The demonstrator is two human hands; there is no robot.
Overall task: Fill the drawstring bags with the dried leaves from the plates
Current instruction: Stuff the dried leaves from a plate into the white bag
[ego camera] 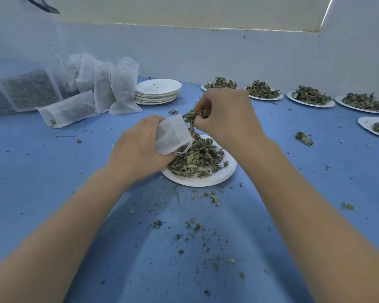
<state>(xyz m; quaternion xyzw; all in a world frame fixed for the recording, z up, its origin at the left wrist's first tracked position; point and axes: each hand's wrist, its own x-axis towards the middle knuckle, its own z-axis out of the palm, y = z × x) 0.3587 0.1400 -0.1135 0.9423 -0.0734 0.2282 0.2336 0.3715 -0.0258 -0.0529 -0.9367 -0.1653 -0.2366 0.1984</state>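
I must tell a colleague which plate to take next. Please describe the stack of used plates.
On the blue table, look far left to the white drawstring bags. Right beside them stands the stack of plates. Unlike the single plates along the wall, it holds only crumbs.

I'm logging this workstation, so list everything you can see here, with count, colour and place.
held bag: one, white, in left hand, over near plate
near plate: one, white, centre, holding leaves
leaves: green-brown, piled on near plate; scraps across table
full plates: five in view, white, far right, leaves on each
empty plates: one stack, white, far centre
bags: several, white, far left; one lying flat
table: blue
hands: left grips held bag; right pinches leaves
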